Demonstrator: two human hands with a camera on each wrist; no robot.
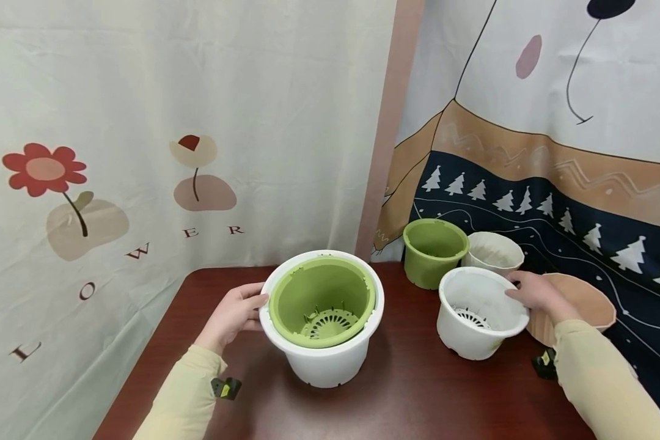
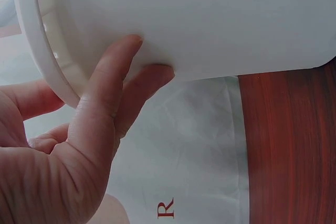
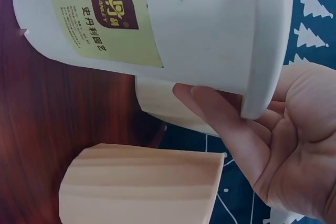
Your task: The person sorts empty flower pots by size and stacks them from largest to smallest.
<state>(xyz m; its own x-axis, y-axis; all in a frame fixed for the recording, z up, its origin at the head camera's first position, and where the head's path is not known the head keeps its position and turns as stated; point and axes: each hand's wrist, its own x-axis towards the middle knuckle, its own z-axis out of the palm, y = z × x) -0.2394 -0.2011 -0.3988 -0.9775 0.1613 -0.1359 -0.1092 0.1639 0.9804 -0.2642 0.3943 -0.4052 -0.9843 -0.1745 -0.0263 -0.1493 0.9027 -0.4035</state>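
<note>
My left hand (image 1: 236, 315) grips the rim of a large white flower pot (image 1: 330, 365), thumb on top and fingers under the lip. Nested in that pot sits a green flower pot (image 1: 321, 299) with a slotted bottom. In the left wrist view, fingertips (image 2: 157, 72) press the pot's smooth outer wall. On the right, my right hand (image 1: 541, 293) holds the rim of a second white flower pot (image 1: 467, 333), which also has a slotted bottom. The right wrist view shows a yellow-green label (image 3: 105, 19) on its side.
Behind the second white pot stand another green pot (image 1: 431, 263) and a cream pot (image 1: 495, 250). A peach ribbed pot (image 1: 588, 299) sits close by my right forearm. The dark red table (image 1: 418, 391) meets printed curtains (image 1: 286, 122) at the back and right.
</note>
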